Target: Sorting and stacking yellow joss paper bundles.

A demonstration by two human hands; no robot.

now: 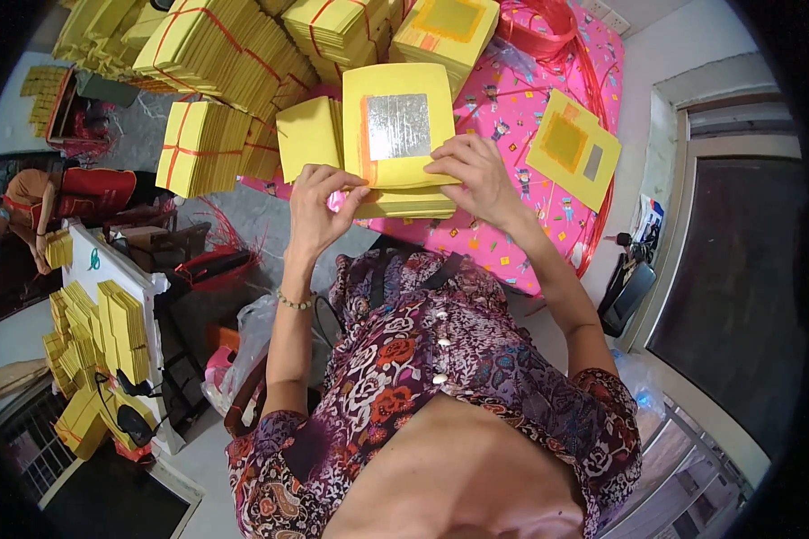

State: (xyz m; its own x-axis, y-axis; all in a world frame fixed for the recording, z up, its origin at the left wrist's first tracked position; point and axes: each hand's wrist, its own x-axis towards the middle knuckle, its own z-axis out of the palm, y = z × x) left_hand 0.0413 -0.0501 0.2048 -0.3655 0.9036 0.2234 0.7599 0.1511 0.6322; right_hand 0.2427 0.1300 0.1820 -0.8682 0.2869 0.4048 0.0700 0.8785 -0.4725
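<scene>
A yellow paper sheet with a silver foil square [399, 128] and an orange band along the foil's left side is in front of me. My left hand [322, 203] pinches its near left corner between thumb and fingers. At its near right side, my right hand [476, 174] grips the edge with curled fingers; the thumb is partly hidden. The near edge looks curled up. Beneath it lies a low stack of yellow paper [404, 208]. Just left of the sheet, another short yellow stack [307, 136] touches the pile behind.
A pink patterned cloth [512, 260] covers the table. Tied yellow paper bundles [198, 148] crowd its far left. Two loose sheets [573, 148] lie at right, near red plastic ribbon [535, 40]. A co-worker [58, 202] handles paper at a white table [121, 260] on the left.
</scene>
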